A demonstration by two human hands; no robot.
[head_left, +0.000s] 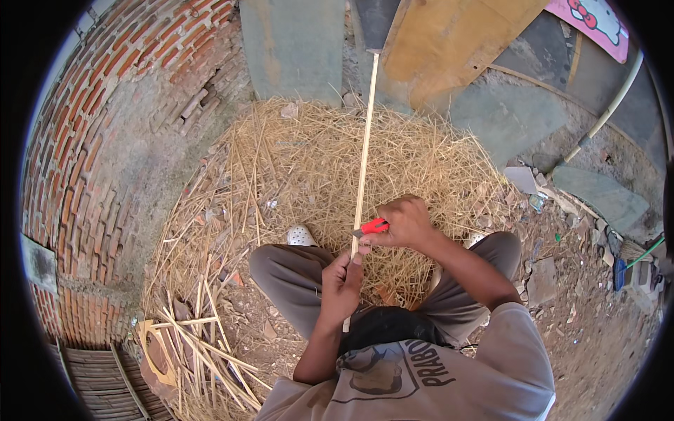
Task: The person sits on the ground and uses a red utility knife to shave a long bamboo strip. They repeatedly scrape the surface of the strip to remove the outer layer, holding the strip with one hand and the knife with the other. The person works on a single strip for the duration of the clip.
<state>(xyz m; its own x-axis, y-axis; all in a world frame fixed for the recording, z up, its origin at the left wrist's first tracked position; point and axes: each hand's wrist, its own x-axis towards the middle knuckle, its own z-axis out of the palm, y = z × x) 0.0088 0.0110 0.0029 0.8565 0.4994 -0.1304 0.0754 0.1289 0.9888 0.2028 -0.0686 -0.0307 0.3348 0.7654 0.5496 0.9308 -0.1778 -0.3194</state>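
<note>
A long, thin, pale strip of what looks like bamboo (365, 154) runs away from my lap, its far end by the boards ahead. My left hand (342, 283) is closed around its near part, with the thumb along it and a short end sticking out below. In my right hand (405, 223) is a red utility knife (374, 226), the fingers wrapped round its handle. The knife's dark front end rests against the strip just beyond my left fingertips. Any blade edge is too small to make out.
Pale shavings (302, 154) heap beyond my crossed legs. Loose strips (203, 344) lie in a pile at the lower left. A brick wall (98, 140) rises on the left; boards (291, 49) lean at the far side. Rubble and a hose (604, 123) are on the right.
</note>
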